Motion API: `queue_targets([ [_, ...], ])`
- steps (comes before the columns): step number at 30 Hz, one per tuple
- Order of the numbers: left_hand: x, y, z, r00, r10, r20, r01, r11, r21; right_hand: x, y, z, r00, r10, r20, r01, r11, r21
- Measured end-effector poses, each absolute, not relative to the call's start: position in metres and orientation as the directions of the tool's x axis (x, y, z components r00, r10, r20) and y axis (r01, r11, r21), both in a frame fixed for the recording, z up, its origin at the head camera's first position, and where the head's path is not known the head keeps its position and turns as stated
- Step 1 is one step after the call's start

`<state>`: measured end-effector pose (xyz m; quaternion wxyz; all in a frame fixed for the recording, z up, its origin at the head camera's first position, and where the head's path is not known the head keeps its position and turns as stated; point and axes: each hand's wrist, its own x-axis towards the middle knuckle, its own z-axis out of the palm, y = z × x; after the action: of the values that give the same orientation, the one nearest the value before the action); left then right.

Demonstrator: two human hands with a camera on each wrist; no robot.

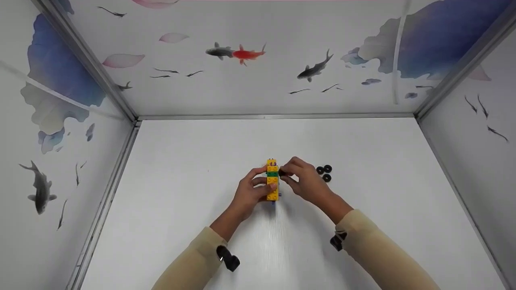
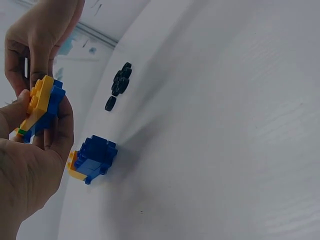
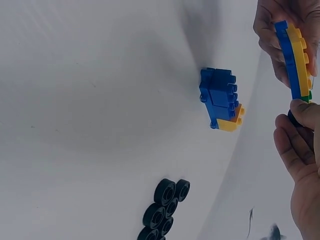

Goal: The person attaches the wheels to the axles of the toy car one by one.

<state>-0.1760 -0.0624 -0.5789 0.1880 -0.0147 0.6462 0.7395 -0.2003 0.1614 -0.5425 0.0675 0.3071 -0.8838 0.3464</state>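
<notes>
My left hand grips a toy-brick assembly by its sides. This assembly has a yellow studded top, a green band and, in the wrist views, a blue underside. With thumb and fingertips my right hand pinches a black wheel right at the assembly's right side, level with the green band. In the right wrist view that wheel is mostly covered by the thumb and fingers. A second assembly of blue bricks with a yellow one rests on the table below the held one.
Several loose black wheels lie in a cluster on the white table, to the right of my right hand. Printed panels with fish and petals, such as the back wall, border the table at the back and both sides.
</notes>
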Motion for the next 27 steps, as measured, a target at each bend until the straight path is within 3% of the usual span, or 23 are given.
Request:
queue_targets([
  [27, -0.1718, -0.0567, -0.5774, -0.926, 0.241, -0.291, -0.321, -0.097, 0.942, -0.1954, 0.1610, -0.5469, -0.815, -0.479, 0.326, -0.571, 0.571, -0.590],
])
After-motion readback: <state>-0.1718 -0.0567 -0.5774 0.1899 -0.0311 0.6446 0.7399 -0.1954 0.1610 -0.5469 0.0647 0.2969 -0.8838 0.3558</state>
